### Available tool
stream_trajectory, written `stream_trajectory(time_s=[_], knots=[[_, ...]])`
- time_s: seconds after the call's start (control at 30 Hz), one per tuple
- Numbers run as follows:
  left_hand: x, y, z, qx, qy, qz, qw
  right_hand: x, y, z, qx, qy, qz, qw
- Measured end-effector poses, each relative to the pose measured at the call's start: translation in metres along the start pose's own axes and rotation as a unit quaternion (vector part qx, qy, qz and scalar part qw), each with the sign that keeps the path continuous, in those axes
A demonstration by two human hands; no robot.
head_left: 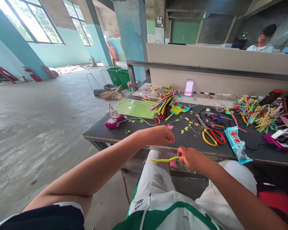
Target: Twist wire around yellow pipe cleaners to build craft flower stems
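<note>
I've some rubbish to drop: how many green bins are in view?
2, standing side by side beyond the table: the left bin and the right bin, overlapping in view. Others may be hidden.

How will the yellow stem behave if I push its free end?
The yellow stem probably holds its shape, jutting almost straight from the right hand. Being so thin, it should be light, and a firm push may well bend it.

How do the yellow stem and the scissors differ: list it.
The yellow stem is in the right hand; the scissors lie on the table. The stem is one slim strip; the scissors have two looped handles. The stem looks yellow throughout; the scissors combine silvery blades with one yellow and one red handle. Both show yellow.
</note>
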State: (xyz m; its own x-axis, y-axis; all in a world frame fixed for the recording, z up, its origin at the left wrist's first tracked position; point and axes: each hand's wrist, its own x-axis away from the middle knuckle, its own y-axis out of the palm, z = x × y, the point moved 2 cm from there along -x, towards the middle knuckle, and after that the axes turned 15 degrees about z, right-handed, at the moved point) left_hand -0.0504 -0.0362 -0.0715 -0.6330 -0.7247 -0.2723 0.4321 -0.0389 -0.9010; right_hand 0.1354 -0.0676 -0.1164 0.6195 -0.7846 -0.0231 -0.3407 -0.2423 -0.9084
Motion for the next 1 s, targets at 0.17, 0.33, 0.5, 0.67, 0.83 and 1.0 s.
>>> stream_trajectory(time_s=[0.17,0.33,0.5,0.67,0.83,1.0], knots=[[0.01,0.012,0.016,-0.031,0.046,-0.027,0.998,-0.002,0.003,0.0,0.004,0.011,0.001,1.0],[0.018,0.026,0.015,-0.057,0.081,-0.003,0.995,-0.004,0.005,0.0,0.017,0.008,0.014,1.0],[0.021,0.032,0.017,-0.079,0.096,0.021,0.992,-0.003,0.006,-0.004,0.04,-0.005,0.019,0.999],[0.026,0.035,0.02,-0.067,0.08,0.059,0.993,0.0,0.005,-0.006,0.055,-0.019,0.027,0.998],[0.027,0.037,0.023,-0.07,0.046,0.071,0.994,0.002,0.007,-0.004,0.057,-0.021,0.035,0.998],[0.027,0.045,0.018,-0.063,0.031,0.073,0.995,0.002,0.01,-0.003,0.02,-0.032,0.033,0.999]])
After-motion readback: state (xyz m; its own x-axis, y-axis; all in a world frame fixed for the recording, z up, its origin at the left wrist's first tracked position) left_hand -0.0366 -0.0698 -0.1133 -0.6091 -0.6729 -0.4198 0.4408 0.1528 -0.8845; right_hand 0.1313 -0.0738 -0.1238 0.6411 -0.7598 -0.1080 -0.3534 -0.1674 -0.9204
